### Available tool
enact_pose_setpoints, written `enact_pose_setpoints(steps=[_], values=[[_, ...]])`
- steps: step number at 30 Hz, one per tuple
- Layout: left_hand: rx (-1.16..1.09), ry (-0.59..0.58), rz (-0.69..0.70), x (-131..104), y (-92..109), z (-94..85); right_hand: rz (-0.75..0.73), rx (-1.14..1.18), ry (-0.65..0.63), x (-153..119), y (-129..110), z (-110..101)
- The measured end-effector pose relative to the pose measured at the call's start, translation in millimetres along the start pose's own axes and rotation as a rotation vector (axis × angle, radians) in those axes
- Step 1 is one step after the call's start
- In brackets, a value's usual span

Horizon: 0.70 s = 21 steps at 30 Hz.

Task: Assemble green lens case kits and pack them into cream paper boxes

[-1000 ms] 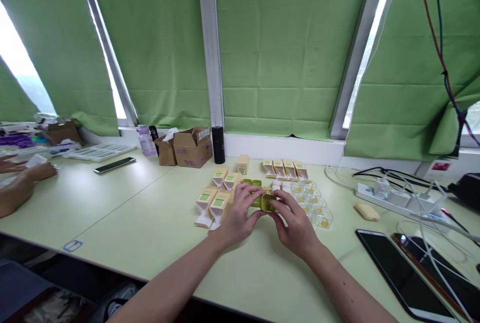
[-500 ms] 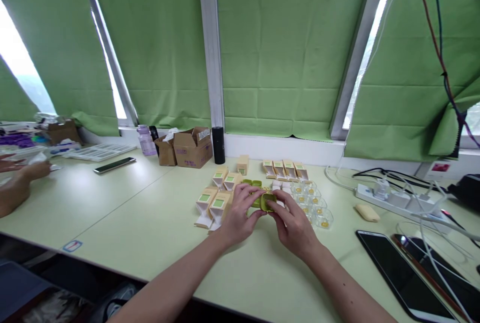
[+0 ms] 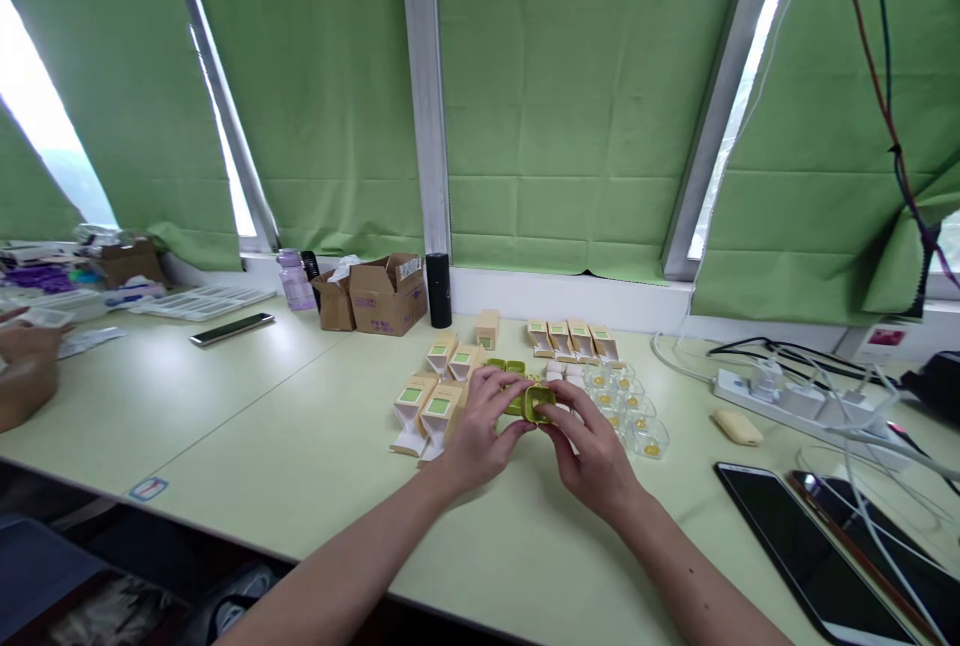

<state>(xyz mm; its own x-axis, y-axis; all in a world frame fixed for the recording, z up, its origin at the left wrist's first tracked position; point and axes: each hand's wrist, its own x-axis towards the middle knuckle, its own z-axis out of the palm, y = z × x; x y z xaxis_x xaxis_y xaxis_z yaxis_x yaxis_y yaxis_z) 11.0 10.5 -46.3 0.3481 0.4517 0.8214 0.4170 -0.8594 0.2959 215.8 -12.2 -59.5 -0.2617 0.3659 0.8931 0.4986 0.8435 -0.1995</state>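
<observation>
Between my two hands is a small square olive-green case [image 3: 538,404], its hollow side facing me. My left hand [image 3: 484,426] pinches its left edge between thumb and fingers. My right hand [image 3: 589,441] grips the right side, fingertips at its rim. Behind the hands stand more olive-green cases [image 3: 506,367], partly covered. Small pale pink pieces [image 3: 564,371] lie behind my right hand. Clear plastic cups with yellow centres [image 3: 634,411] sit in rows to its right. Left of my left hand are open cardboard boxes with green labels [image 3: 442,404].
Open small boxes [image 3: 574,341] form a row at the back, near a single upright box [image 3: 487,329]. A black cylinder [image 3: 438,291] and brown carton [image 3: 388,296] stand by the wall. Right are a power strip [image 3: 806,411], cables and a tablet [image 3: 802,546]. Another person's hand [image 3: 28,366] is far left.
My hands and the green case hold nearly the same pose. The view has shifted very slightly. At far left, the other person's hands have drawn back leftward, leaving a white packet on the table.
</observation>
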Motion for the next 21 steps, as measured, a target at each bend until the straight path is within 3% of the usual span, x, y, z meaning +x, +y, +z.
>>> enact_pose_setpoints(steps=[13, 21], values=[[0.005, 0.020, 0.031, 0.5, 0.7, -0.9, -0.016, -0.007, -0.073, -0.3, 2.0, 1.7], [0.017, 0.012, 0.032, 0.0, -0.4, -0.3, -0.011, -0.016, -0.047, -0.6, 1.0, 1.3]])
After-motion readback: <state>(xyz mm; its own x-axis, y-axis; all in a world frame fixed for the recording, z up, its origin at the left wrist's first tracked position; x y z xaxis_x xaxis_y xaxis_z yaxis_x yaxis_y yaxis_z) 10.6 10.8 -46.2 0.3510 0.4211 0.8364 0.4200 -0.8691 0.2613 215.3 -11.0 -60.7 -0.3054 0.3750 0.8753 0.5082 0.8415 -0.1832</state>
